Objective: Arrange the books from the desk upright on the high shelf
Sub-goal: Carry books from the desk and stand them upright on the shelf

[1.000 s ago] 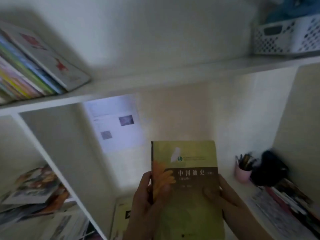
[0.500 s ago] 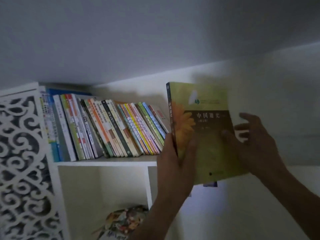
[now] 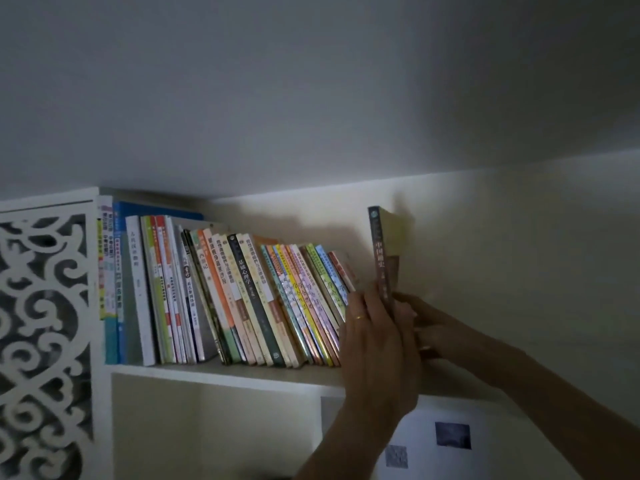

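Note:
A green-covered book with a dark spine (image 3: 382, 258) stands upright on the high white shelf (image 3: 242, 374), spine toward me, just right of a long row of leaning books (image 3: 225, 296). My left hand (image 3: 375, 341) clasps the book's lower left side; a ring shows on one finger. My right hand (image 3: 433, 327) presses the book's lower right side from the other face. Both hands hide the book's bottom edge, so whether it rests on the shelf cannot be told.
A white carved lattice panel (image 3: 45, 341) closes the shelf's left end. Below the shelf are an open white compartment (image 3: 207, 427) and a paper sheet with dark pictures (image 3: 450, 441) on the wall. The ceiling is close above the books.
The book has gone up from below the shelf, turned from cover-facing to spine-facing, and now stands beside the row. My right hand, open half a second ago, now presses the book.

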`<state>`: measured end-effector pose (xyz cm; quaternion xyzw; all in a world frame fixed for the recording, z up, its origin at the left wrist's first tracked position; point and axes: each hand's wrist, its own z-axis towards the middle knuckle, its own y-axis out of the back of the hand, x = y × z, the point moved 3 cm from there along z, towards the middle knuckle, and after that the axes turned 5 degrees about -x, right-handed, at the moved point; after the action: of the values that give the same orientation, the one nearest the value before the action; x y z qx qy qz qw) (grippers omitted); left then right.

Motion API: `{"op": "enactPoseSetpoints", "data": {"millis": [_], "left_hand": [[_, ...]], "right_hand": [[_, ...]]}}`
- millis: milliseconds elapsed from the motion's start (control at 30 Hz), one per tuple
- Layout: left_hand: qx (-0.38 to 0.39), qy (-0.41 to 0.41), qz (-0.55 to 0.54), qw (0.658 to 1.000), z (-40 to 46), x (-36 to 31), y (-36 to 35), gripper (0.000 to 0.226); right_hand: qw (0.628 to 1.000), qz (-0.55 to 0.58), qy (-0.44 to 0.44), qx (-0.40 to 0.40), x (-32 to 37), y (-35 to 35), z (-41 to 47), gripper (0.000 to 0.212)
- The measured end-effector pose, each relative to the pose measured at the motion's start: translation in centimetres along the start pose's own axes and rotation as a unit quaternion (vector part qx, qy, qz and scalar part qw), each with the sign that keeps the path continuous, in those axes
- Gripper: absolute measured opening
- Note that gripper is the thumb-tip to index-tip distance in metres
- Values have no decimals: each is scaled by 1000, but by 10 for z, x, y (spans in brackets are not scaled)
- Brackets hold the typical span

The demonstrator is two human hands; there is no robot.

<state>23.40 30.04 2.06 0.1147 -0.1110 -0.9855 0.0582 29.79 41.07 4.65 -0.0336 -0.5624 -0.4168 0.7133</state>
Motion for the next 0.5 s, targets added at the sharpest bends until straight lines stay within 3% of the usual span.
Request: {"op": "enactPoseSetpoints", "data": {"millis": [67, 133, 200, 300, 500], "left_hand": [[34, -59, 67, 995, -1, 9, -3, 41], [38, -32, 51, 997, 6, 20, 8, 53], [24, -29, 39, 999, 9, 35, 16, 61], [27, -35, 57, 997, 6, 52, 15, 68], [16, -46, 96, 994, 11, 62, 9, 77]], "right_hand": [[999, -23, 8, 24, -10, 9, -3, 67], [998, 22, -18, 63, -21, 17, -6, 77], [993, 47, -5, 110, -24, 11, -8, 68], [995, -14, 51, 90, -23, 2, -8, 61], [991, 0, 73, 113, -20, 3, 4, 73]]}}
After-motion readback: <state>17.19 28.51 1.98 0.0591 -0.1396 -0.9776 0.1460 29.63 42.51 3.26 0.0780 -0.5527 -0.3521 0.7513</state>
